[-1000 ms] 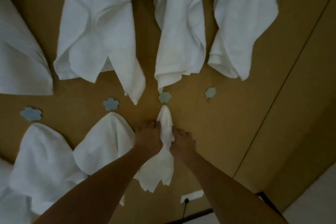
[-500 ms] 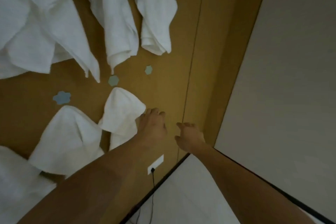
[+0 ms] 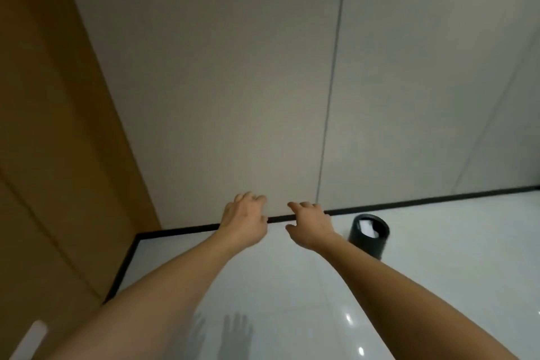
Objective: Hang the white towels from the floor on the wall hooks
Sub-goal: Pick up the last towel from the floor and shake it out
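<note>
At the far left stands the tan wooden wall panel (image 3: pixel 43 131), with a small white plate (image 3: pixel 29 339) blurred at its near bottom corner; no hooks show on the part in view. Right of it a pale grey wall (image 3: pixel 233 82) fills the far side, split by a thin vertical seam (image 3: pixel 333 90) and footed by a black skirting strip (image 3: pixel 409 199) that bends toward the near left along the panel.

Both bare forearms reach out over the glossy white tiled floor (image 3: pixel 438 286). The left hand (image 3: pixel 244 222) hangs palm down with fingers loosely curled and holds nothing. Just beside it, apart by a small gap, the right hand (image 3: pixel 309 225) is likewise relaxed, fingers slightly spread, thumb out, and holds nothing. Faint shadows or reflections of fingers lie on the tiles near the bottom.

Further right, on the floor close to the skirting, sits a dark cylindrical bin (image 3: pixel 368 235) with something white inside; what it is cannot be told.

No white towel is in view, neither on the floor nor on a hook.

Judging by the two bare hands facing a corner away from any hooks, the step in hand looks like going for another towel. The next move calls for finding one on the floor, probably outside this view, bending down, and gathering it with both hands so that a fold or corner is free to catch a hook.
</note>
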`<state>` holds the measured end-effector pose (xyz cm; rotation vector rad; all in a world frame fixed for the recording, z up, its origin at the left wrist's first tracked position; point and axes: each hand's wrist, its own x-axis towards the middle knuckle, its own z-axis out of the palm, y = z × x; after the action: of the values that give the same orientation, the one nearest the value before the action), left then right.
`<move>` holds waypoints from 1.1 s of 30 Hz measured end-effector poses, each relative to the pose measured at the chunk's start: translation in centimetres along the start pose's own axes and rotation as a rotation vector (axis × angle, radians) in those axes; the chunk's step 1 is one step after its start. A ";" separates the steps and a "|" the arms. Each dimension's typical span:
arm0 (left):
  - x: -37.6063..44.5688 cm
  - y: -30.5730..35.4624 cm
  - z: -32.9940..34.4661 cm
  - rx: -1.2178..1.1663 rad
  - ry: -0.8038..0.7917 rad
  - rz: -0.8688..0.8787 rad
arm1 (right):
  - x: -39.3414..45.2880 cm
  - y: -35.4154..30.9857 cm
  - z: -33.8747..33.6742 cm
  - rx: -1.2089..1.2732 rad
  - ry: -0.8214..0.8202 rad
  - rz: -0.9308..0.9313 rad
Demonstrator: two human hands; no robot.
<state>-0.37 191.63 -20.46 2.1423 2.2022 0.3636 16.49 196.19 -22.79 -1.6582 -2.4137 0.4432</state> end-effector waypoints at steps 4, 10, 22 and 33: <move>4.9 15.2 6.0 -0.025 -0.136 0.194 | -4.5 16.2 -3.7 0.031 0.017 0.260; 8.8 35.3 14.2 -0.011 -0.292 0.497 | -12.8 35.0 -6.1 0.122 0.054 0.636; 19.3 68.1 30.7 -0.031 -0.571 0.977 | -20.0 64.2 -9.3 0.264 0.111 1.205; 24.9 95.4 39.6 0.062 -0.729 1.309 | -25.9 83.2 -13.3 0.481 0.188 1.627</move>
<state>99.85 222.91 -36.59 2.7642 0.2969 -0.4261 103.07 201.67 -38.20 -2.7278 -0.2715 0.8344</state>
